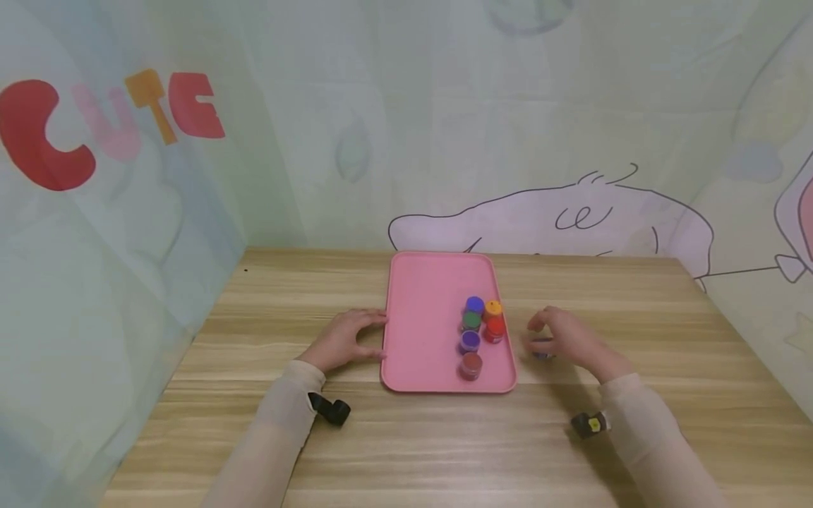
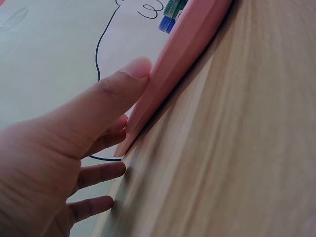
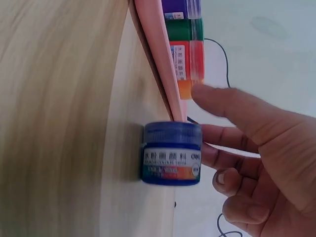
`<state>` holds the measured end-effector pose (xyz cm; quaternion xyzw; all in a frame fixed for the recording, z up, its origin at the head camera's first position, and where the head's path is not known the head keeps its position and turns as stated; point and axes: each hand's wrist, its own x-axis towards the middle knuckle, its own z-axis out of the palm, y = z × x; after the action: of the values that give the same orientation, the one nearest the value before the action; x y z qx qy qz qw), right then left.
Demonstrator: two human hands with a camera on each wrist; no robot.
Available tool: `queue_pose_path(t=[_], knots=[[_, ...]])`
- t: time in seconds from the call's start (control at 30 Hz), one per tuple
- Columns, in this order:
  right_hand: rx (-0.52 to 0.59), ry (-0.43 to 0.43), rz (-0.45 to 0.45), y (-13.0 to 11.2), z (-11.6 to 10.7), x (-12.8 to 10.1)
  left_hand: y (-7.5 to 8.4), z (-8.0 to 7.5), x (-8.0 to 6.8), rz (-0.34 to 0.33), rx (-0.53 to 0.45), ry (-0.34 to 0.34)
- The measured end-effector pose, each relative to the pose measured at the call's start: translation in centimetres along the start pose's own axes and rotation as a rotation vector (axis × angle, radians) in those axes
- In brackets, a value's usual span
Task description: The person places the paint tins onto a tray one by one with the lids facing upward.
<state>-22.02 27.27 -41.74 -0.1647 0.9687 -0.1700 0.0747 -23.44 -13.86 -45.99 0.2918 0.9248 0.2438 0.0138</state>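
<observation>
A blue paint jar (image 3: 172,155) lies on its side on the table, just right of the tray; its printed label faces the right wrist camera. Over it hovers my right hand (image 1: 568,340), fingers loosely bent beside the jar and thumb apart from it. On the left, my left hand (image 1: 346,339) touches the rim of the pink tray (image 1: 419,317) with spread thumb and fingertips. Inside the tray's right half stand several upright paint jars: blue (image 1: 474,305), orange (image 1: 493,309), green (image 1: 471,322), red (image 1: 495,330), purple (image 1: 470,342) and brownish red (image 1: 471,367).
The wood-grain table (image 1: 444,451) extends to both sides of the tray. Behind it hangs a printed cloth backdrop (image 1: 317,141) with cartoon drawings. Each wrist carries a small black camera, one on the left sleeve (image 1: 279,416) and one on the right sleeve (image 1: 648,423).
</observation>
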Motion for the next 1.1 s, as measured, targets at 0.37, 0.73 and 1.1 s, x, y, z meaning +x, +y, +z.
queue_pose_path(t=[0.37,0.73,1.1], knots=[[-0.071,-0.030,-0.030,0.2,-0.1,-0.7,-0.1,0.1,0.0,-0.003,-0.005,0.005],[-0.139,-0.019,-0.053,0.4,0.2,-1.2,-0.1,0.1,0.0,-0.010,-0.009,0.005],[-0.178,-0.004,-0.097,0.6,0.4,-1.3,-0.1,0.1,0.0,-0.017,-0.009,0.000]])
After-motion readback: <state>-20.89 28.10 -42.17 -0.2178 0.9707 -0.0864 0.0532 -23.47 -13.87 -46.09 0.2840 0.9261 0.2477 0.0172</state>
